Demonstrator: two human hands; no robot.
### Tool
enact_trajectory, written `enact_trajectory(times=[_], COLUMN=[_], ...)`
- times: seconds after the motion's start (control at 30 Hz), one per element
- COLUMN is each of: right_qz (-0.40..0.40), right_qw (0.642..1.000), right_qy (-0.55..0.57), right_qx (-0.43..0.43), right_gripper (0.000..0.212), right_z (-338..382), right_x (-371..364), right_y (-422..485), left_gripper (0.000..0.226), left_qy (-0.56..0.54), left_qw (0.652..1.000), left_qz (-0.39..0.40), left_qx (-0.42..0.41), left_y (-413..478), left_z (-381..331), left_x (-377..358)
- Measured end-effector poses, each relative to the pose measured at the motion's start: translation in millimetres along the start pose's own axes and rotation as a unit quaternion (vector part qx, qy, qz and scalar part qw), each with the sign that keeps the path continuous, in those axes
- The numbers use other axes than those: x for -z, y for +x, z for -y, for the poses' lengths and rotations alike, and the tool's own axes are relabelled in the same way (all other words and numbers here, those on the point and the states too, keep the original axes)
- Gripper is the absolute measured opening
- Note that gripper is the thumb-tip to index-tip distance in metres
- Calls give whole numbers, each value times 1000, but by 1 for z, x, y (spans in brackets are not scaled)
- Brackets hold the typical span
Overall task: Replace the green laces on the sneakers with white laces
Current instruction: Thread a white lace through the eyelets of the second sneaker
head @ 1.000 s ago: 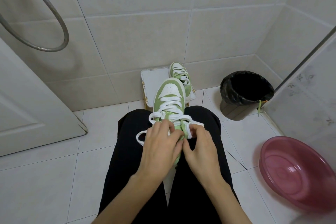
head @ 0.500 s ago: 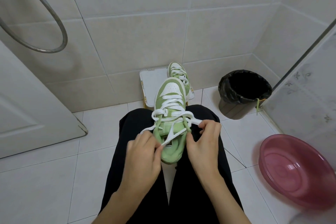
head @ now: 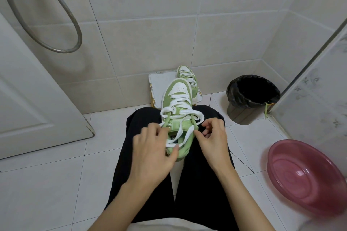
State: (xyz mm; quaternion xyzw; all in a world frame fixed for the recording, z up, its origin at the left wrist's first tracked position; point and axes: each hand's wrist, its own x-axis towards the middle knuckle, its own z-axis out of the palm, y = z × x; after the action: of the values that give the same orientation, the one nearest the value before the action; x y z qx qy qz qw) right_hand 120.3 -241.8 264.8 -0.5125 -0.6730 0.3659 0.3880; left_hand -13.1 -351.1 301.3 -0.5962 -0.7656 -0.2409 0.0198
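White lace (head: 179,137) sits pinched in the left hand (head: 152,152). It fills the lap sneaker (head: 179,87), like the far sneaker (head: 187,78). Right hand (head: 212,137) curls beside the collar, grip unclear. Green lace (head: 265,110) hangs off the bin (head: 236,112); only tying seems left.

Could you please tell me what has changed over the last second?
Both hands drew apart from over the collar of the sneaker: the left hand moved left, its grip seemingly on the white lace; the right hand shifted right, curled, hold unclear. The tongue now shows. The sneaker stayed on the lap; second sneaker, bin and basin unchanged.
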Motion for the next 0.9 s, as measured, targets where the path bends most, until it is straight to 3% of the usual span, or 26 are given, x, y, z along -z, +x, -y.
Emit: enact_trajectory(times=[0.1,0.27,0.4,0.67,0.8,0.9], right_qz=[8,3,-2,6,-5,-8], right_qw=[1000,1000,1000,1000,1000,1000], right_qy=[12,18,12,20,-10,-18], right_qx=[2,-12,-9,-8,-9,-21], right_gripper=[29,28,23,23,17,15], right_z=[-1,-2,-2,2,3,4], right_x=[3,5,5,4,4,4], right_y=[1,2,3,-1,-2,0], left_gripper=[29,17,17,14,12,13], left_qy=[11,22,24,43,33,-4], left_qw=[997,998,999,998,999,1000], left_qz=[12,45,-3,-27,10,-6], left_qx=[-79,-49,-25,-29,-5,-2], left_y=[22,40,33,34,32,12], left_z=[-24,-33,-30,-43,-34,-19], left_x=[-16,-46,-47,-40,-36,-19])
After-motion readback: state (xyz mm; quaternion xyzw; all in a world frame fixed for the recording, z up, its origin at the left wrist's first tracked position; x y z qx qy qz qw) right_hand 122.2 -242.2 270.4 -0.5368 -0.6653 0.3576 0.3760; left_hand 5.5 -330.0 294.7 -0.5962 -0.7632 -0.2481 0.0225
